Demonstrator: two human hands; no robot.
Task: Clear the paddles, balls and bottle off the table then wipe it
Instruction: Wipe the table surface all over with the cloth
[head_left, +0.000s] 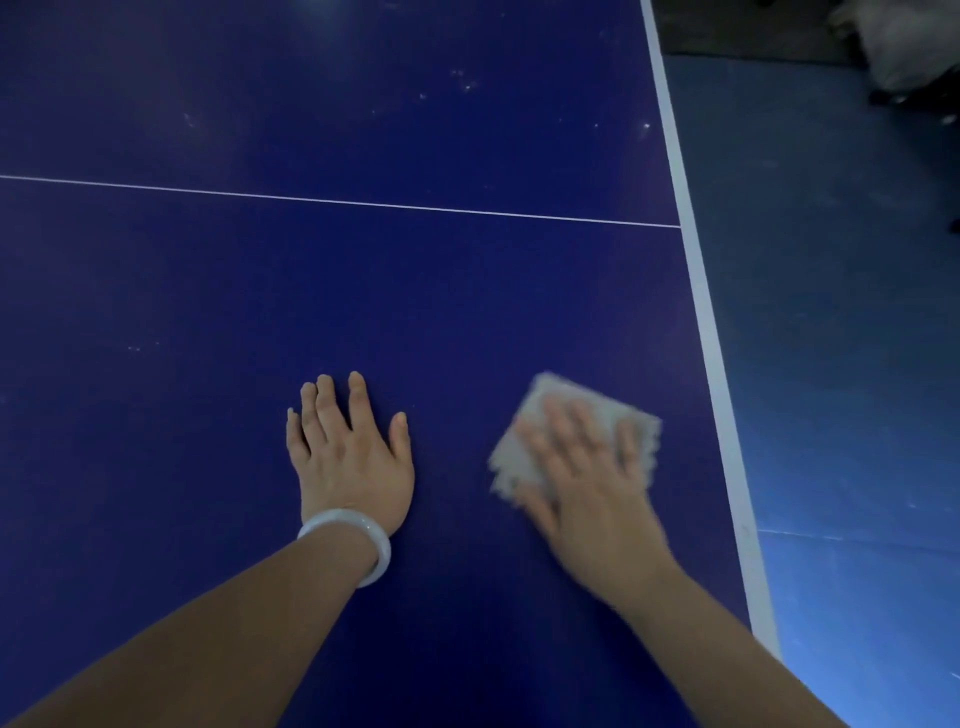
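Wiping step in hand, judging by a table top bare of paddles, balls and bottle across all that shows. Right hand (582, 467) spread flat on a pale grey cloth (582, 410), fingers straight and fairly wide, pressing rather than gripping; blurred, so apparently mid-stroke. Cloth at about five o'clock in the view, flat on the blue table tennis table (363, 286), close to the white edge line (696, 270) but not touching it. Cloth roughly square, turned like a diamond, one corner toward twelve o'clock; no clear long axis, so hard to name one, though the far edge slants from eleven down toward four. Left hand (348, 457) at six o'clock, palm down on the bare blue surface, fingers straight and slightly splayed, pointing to twelve, holding nothing, likely bracing the lean; white bangle (353, 543) on that wrist. Thin white centre line (337, 200) across from nine to three o'clock, above both hands. Pale specks and smudges scattered beyond that line, toward one o'clock, seemingly not yet wiped. Next move probably calling for firm flat pressure on the cloth, and a longer reach toward twelve and one o'clock to take in those specks. Blue floor (831, 312) beyond the table's edge at three o'clock.
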